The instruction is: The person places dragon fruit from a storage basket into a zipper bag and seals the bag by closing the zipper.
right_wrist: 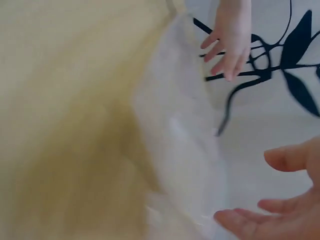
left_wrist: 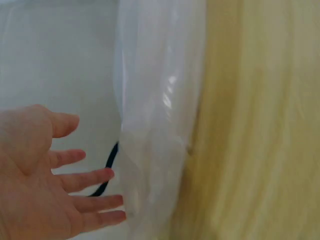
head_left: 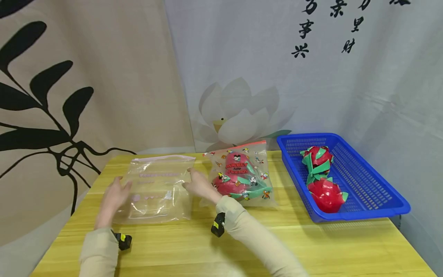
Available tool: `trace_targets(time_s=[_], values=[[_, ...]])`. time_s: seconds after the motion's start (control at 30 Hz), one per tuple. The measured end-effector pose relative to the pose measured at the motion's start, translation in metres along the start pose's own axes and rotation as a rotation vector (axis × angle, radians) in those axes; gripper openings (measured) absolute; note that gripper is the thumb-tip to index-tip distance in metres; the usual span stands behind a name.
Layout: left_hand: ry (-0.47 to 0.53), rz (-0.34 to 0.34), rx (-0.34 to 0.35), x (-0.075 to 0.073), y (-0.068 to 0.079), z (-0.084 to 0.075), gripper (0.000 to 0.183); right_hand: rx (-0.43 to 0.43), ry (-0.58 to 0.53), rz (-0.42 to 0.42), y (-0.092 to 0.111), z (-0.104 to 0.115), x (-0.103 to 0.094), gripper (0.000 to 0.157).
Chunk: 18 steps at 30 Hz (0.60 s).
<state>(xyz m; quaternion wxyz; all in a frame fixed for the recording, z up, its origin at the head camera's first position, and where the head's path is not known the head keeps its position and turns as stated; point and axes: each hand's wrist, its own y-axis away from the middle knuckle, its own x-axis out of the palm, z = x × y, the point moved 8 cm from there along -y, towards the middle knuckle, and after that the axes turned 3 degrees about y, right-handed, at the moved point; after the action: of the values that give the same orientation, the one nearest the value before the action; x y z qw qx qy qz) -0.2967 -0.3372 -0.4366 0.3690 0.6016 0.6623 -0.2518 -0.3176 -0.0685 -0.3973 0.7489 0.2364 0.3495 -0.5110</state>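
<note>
A clear zip bag (head_left: pixel 155 188) with pale pink print lies flat on the table between my two hands. My left hand (head_left: pixel 115 197) is beside its left edge; in the left wrist view the fingers (left_wrist: pixel 85 180) are spread, holding nothing. At the bag's right edge is my right hand (head_left: pixel 201 185), its fingers relaxed and apart in the right wrist view, fingertips right at the plastic (right_wrist: pixel 180 130). Just right of that hand stands a second zip bag (head_left: pixel 238 173), red-topped with cartoon print, containing a red and green dragon fruit model (head_left: pixel 230 188).
On the table's right side sits a blue plastic basket (head_left: pixel 363 181) with two red and green dragon fruit models (head_left: pixel 327 194) inside. Behind the wooden table (head_left: pixel 173 250) hangs a printed curtain (head_left: pixel 242 46).
</note>
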Motion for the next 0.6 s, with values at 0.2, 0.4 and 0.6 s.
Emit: trace_targets(time_s=[0.2, 0.4, 0.6], values=[[-0.022, 0.057, -0.056, 0.003, 0.002, 0.014, 0.080, 0.123, -0.054, 0.064, 0.000, -0.021, 0.034, 0.070], [0.008, 0.048, -0.085, 0.000, 0.002, 0.019, 0.076, 0.195, -0.192, 0.027, 0.001, -0.026, 0.043, 0.069], [0.052, 0.008, -0.134, -0.005, 0.006, 0.023, 0.076, 0.259, -0.298, -0.017, 0.000, -0.033, 0.043, 0.065]])
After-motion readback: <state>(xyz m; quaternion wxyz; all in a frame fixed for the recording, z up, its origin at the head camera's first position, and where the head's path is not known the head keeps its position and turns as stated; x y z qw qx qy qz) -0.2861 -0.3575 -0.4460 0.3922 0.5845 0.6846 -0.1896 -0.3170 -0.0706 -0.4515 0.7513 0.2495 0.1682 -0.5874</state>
